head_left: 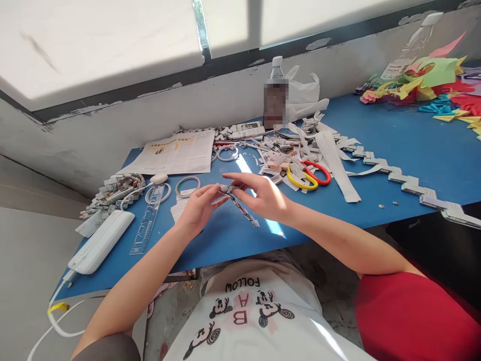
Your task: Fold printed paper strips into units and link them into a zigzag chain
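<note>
My left hand (199,206) and my right hand (265,196) meet over the front of the blue table. Between them is a short zigzag chain of folded newspaper strips (243,210), its free end hanging toward me. The left thumb and fingers pinch the chain's upper end. On the other side, my right thumb and fingers are closed on the same end, with the index finger stretched out above. Scissors (317,173) with red and yellow handles lie beyond my right hand, among cut paper strips (280,155). Left of my left hand rests a tape roll (188,186).
A clear stencil ruler (147,220), a white lamp-like device (101,241) with a cable, and coiled paper chain (112,194) are at left. Newspaper (169,153) and a bottle (277,72) stand behind. A long folded chain (409,185) and coloured paper (428,75) lie right.
</note>
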Available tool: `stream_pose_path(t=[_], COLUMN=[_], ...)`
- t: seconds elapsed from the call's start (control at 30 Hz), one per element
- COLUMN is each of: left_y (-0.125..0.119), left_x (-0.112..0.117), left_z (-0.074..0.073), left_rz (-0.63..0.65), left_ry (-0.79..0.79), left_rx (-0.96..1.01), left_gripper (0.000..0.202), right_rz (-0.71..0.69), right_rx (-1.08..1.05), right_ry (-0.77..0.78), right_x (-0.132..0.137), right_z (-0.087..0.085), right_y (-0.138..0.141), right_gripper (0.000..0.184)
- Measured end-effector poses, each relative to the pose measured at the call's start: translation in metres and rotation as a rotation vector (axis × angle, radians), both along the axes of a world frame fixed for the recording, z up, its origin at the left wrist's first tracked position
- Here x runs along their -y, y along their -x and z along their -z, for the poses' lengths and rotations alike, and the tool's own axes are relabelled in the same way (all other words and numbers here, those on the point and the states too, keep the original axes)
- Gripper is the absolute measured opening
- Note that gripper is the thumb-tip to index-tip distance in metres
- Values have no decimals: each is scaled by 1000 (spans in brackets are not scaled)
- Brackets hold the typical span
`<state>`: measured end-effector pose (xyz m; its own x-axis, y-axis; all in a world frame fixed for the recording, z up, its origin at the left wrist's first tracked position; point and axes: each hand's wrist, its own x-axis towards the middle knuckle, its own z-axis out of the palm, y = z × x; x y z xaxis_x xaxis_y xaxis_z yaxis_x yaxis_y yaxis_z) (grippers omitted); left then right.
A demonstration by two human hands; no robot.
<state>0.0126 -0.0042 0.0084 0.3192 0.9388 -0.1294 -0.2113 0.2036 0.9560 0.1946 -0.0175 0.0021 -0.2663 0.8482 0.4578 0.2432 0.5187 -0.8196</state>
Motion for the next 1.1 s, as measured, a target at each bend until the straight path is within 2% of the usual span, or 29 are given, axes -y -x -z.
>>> stream_pose_path(t=[0.17, 0.23, 0.5, 0.8, 0.93, 1.03, 1.1], left_y=[1, 1, 1, 6, 4, 3, 2], left_x=[0, 1, 1, 5, 8, 8, 9], left_z=[0, 0, 5, 4, 5, 6, 6], left_rz=[3, -3, -35, -108, -127, -130, -125], left_ry=[-41, -52, -149, -416, -530, -545, -498], left_rx=[-35, -48, -93, -466, -549, -566, -551], left_gripper=[19, 20, 19, 18, 18, 19, 20], right_rz=[28, 15, -23, -24, -31, -36, -50], right_rx=[-129, -141, -137, -21, 41, 67, 76], right_ry=[163, 191, 215, 172, 181, 186, 181], right_x=[-1, -2, -3, -4, -5, -4, -3], right_z=[0, -1, -4, -4, -2, -3, -4], right_y=[0, 0, -2, -8, -9, -10, -10], right_gripper=[10, 6, 4, 9, 8, 8, 8])
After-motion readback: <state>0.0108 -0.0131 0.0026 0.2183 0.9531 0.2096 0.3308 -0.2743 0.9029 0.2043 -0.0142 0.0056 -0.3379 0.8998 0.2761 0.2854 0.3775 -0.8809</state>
